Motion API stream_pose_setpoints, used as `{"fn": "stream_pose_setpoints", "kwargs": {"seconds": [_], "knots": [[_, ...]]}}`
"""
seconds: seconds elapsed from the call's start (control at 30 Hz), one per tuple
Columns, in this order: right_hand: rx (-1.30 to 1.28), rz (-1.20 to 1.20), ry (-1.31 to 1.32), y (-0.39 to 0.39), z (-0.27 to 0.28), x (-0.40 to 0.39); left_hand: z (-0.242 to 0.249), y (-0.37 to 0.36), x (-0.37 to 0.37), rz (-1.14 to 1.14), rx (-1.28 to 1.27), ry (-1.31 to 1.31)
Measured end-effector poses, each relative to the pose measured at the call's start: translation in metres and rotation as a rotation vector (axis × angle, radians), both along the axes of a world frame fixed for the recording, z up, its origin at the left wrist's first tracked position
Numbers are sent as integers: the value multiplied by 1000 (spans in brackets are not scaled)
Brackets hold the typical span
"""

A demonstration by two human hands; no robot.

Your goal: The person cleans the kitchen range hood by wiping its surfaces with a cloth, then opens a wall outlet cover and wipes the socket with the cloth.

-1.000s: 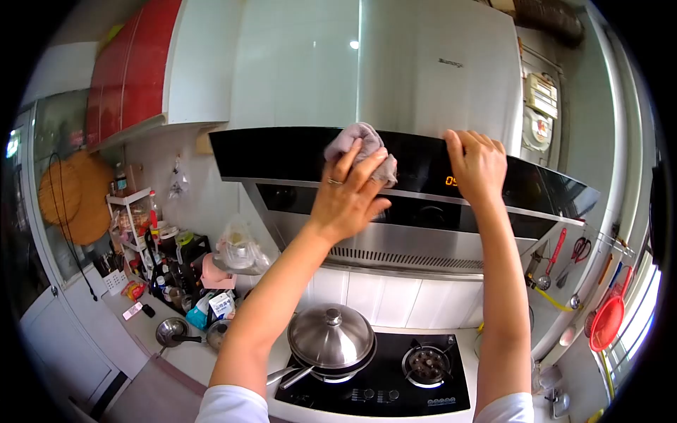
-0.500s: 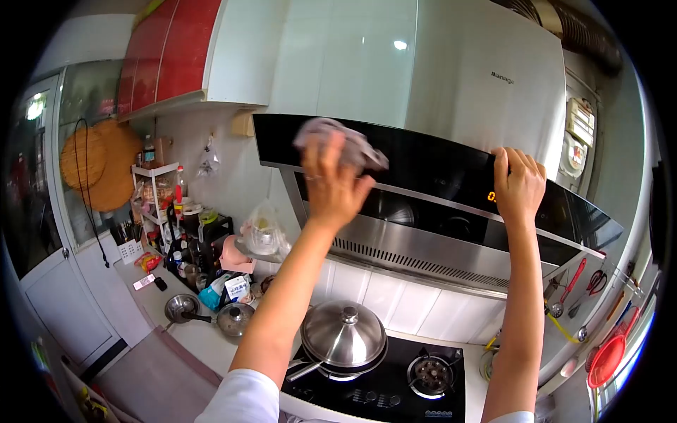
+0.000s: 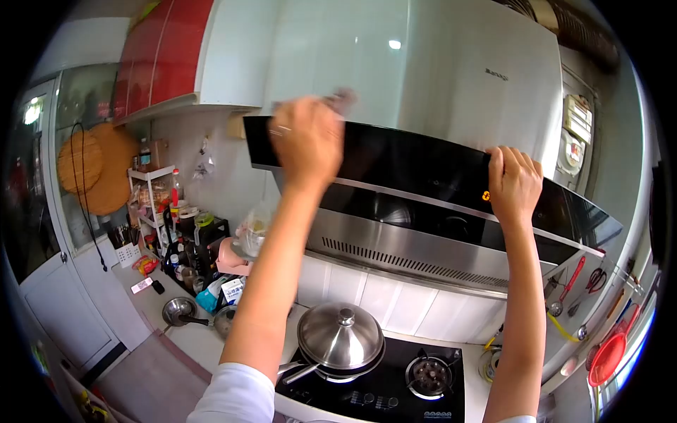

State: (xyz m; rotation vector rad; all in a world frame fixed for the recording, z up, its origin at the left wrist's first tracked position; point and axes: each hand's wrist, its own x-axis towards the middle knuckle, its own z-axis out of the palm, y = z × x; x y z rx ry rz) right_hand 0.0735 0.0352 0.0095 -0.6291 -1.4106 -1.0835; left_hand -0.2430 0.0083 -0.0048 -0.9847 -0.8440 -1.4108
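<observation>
My left hand (image 3: 308, 141), a little blurred, is closed around a greyish-purple cloth (image 3: 343, 101) at the upper edge of the range hood's black glass panel (image 3: 416, 156), towards its left end. Most of the cloth is hidden behind my fingers. Further right, my right hand (image 3: 516, 182) has its fingers hooked over the top edge of the same panel. Beside that hand glow orange digits (image 3: 486, 196). Above the panel rises the hood's steel cover (image 3: 486, 106).
Below is a black gas stove (image 3: 395, 384) with a lidded steel pan (image 3: 341, 338) on its left burner. Bottles and jars (image 3: 187, 261) crowd the left counter near a steel pot (image 3: 180, 310). A red cabinet (image 3: 166, 60) hangs upper left; a red strainer (image 3: 608, 358) hangs right.
My left hand has moved up and slightly left with the cloth, from the panel's front face to its top edge. My right hand keeps its hold on the panel.
</observation>
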Motion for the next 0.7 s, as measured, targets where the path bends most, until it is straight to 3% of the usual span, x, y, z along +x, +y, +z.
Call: {"fn": "stream_pose_setpoints", "kwargs": {"seconds": [0.03,0.07,0.17,0.23,0.3,0.37,0.43,0.6,0.67,0.7], "knots": [[-4,-13,-5,0,0,1,9,-11,-16,128,-200,-232],[2,-20,2,1,-1,1,19,-25,-26,138,-333,-300],[4,-41,22,2,0,0,46,-33,0,221,-816,-202],[-3,-51,24,3,-2,-1,60,-23,39,16,-1073,-149],[43,-29,28,5,-1,-1,56,-30,92,-2,-945,255],[43,-19,13,3,-1,0,55,-28,118,-90,-959,290],[1,8,-2,1,0,3,63,-26,105,15,-1028,366],[24,-1,-36,4,-1,7,75,-54,32,199,-1308,148],[7,1,-43,4,0,9,73,-38,18,-473,-1268,-12],[-12,14,-71,4,0,9,77,-15,20,-169,-1184,378]]}}
